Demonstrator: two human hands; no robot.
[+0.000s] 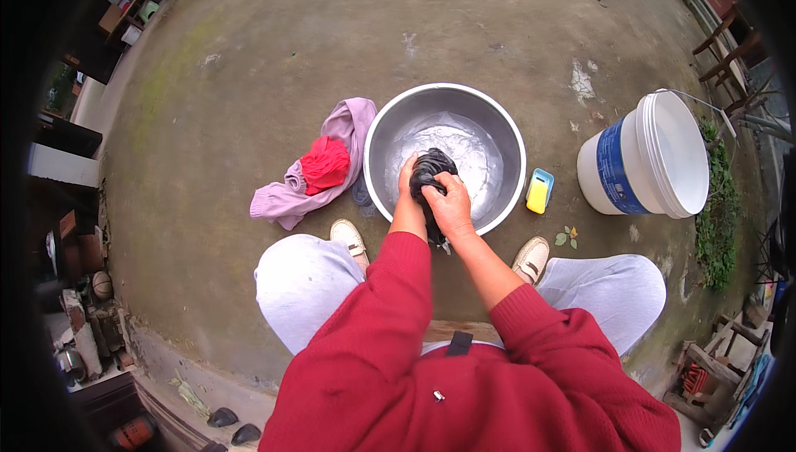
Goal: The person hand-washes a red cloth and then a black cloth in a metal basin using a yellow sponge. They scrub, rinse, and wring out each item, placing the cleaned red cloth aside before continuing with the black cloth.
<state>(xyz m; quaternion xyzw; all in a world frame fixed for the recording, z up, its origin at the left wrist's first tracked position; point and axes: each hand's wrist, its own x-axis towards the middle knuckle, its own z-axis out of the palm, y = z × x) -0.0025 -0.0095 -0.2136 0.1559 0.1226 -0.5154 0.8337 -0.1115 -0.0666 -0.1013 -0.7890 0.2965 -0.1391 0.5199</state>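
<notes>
Both my hands are on a wet, bunched black cloth above the near side of a round metal basin. My left hand wraps its left side, while my right hand grips it from the right with bent fingers. Part of the cloth hangs down over the basin's near rim. Shallow water lies in the basin. On the ground to the left are a light purple garment and a red cloth on top of it. Yellow soap sits in a small blue dish right of the basin.
A white plastic bucket with a blue band lies tilted on the right. Dark grey cloth touches the ground beside the basin's left edge. My shoes flank the near side. Wooden chairs stand at the far right.
</notes>
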